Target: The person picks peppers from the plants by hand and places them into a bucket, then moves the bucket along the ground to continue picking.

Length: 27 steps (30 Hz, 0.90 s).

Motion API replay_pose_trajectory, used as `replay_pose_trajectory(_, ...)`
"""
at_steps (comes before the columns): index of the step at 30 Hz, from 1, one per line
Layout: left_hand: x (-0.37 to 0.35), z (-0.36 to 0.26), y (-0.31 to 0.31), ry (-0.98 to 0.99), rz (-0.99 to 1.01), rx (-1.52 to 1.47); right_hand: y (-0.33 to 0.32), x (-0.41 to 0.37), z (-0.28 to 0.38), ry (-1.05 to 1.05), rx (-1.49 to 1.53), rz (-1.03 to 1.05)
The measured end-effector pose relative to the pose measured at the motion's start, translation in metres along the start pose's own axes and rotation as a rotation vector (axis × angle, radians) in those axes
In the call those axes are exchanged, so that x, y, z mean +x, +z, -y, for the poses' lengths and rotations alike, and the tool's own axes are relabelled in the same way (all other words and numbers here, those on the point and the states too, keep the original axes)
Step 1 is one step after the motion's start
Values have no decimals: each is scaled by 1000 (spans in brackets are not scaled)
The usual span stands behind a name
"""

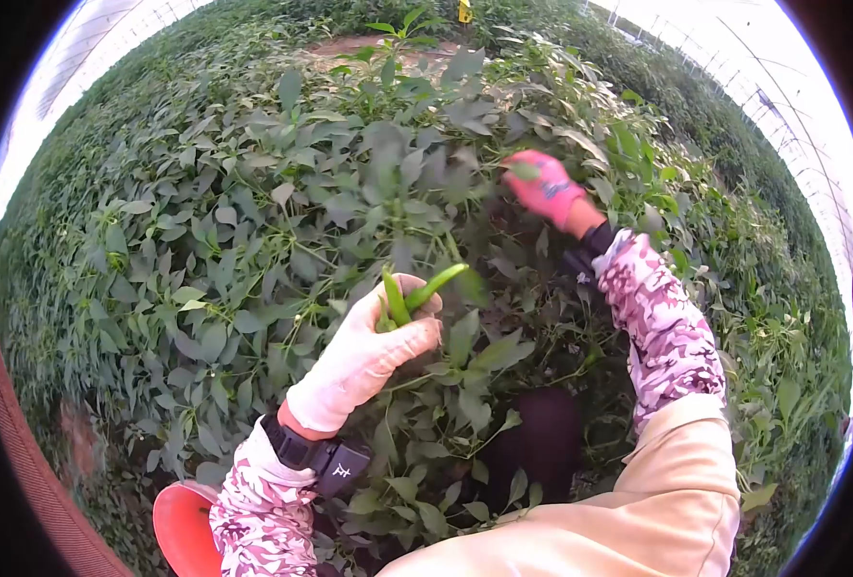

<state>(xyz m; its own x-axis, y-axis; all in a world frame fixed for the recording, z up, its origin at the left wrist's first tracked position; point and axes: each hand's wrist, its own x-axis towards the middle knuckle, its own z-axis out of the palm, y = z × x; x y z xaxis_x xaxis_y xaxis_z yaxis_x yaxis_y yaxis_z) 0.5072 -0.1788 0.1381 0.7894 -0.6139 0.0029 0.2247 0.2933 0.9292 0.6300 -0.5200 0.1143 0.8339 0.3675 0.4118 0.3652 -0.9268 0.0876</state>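
Note:
My left hand (pixel 374 346), in a pale glove, is closed around several green chili peppers (pixel 395 300) whose tips stick up past the fingers. It hovers over the leaves near the middle of the head view. Farther out to the right, my right hand (pixel 545 188) wears a pink glove and reaches in among the pepper plants (pixel 426 183). Motion blur and leaves hide its fingertips, so whether it grips anything does not show.
A red bucket (pixel 184 524) stands at the lower left beside my left forearm. Dense pepper plants surround me on all sides. A yellow tag (pixel 465 12) hangs at the far top. The pale greenhouse cover (pixel 763 67) arches at both sides.

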Motion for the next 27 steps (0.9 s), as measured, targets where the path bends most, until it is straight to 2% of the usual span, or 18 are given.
replay_pose_trajectory(1,-1,-3,-2,-15,37,0,-32,8,-2,424,393,-29)
replay_pose_trajectory(3,0,-1,-12,2,37,-28,-51,-1,-52,625,739,-329)
replay_pose_trajectory(4,1,0,-16,17,43,-52,-63,-9,-67,588,783,-355)
replay_pose_trajectory(5,1,-3,-18,38,56,13,-57,-20,-101,660,762,-341)
replay_pose_trajectory(6,3,0,-20,52,58,-20,-61,-26,-103,745,745,-369)
replay_pose_trajectory(9,5,0,-20,-10,67,-36,-56,-33,-121,818,614,-248)
replay_pose_trajectory(11,7,3,-21,-33,112,25,-52,-31,-115,711,-59,-61)
replay_pose_trajectory(12,7,3,-21,-36,111,25,-48,-31,-114,712,-58,-58)
replay_pose_trajectory(14,5,3,-17,-61,108,20,-40,-30,-111,366,-606,-76)
replay_pose_trajectory(15,5,4,-17,-63,104,23,-35,-25,-113,396,-680,-28)
replay_pose_trajectory(16,5,5,-17,-55,105,20,-40,-21,-105,396,-675,-28)
replay_pose_trajectory(18,3,4,-18,-51,101,24,-58,-7,-91,550,-655,196)
replay_pose_trajectory(19,3,2,-17,-55,75,2,-66,-9,-77,704,-317,-125)
replay_pose_trajectory(20,3,1,-16,-59,51,-22,-52,-10,-114,650,-253,-505)
replay_pose_trajectory(22,6,3,-18,-16,85,-51,-87,3,-98,795,719,-795)
replay_pose_trajectory(24,10,3,-14,21,131,-84,-127,5,-23,431,880,-740)
replay_pose_trajectory(26,14,0,1,61,110,-251,-149,-2,79,403,769,-374)
replay_pose_trajectory(27,18,5,3,57,123,-325,-133,-8,96,16,436,-338)
